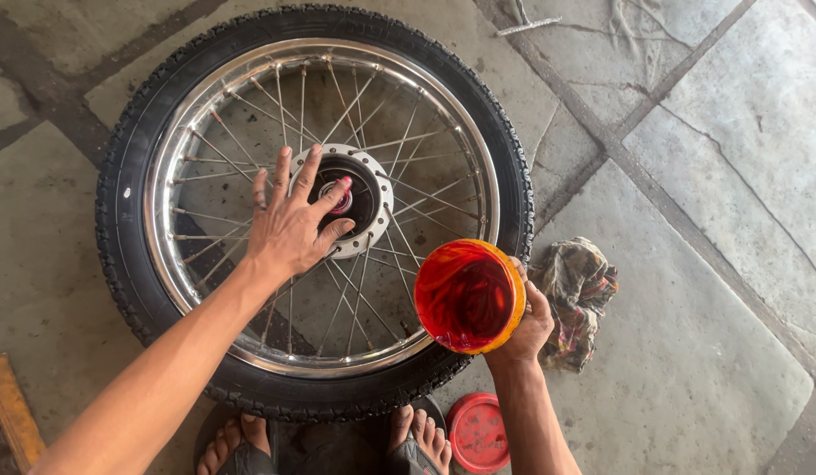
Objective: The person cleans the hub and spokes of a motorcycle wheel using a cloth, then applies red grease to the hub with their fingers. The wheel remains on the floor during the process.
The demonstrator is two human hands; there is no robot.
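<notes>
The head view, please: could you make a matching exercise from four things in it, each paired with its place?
Things:
1. left hand
2. tub of red grease
3. red lid
4. rag

Places:
A. on the floor beside the feet
B. crumpled on the floor right of the tyre
C. on the wheel hub, a finger at its centre
D. held in the right hand

Pairs: 1-C, 2-D, 3-A, 4-B

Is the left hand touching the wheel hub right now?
Touching. The head view shows the left hand with red-smeared fingertips pressed into the hub.
</notes>
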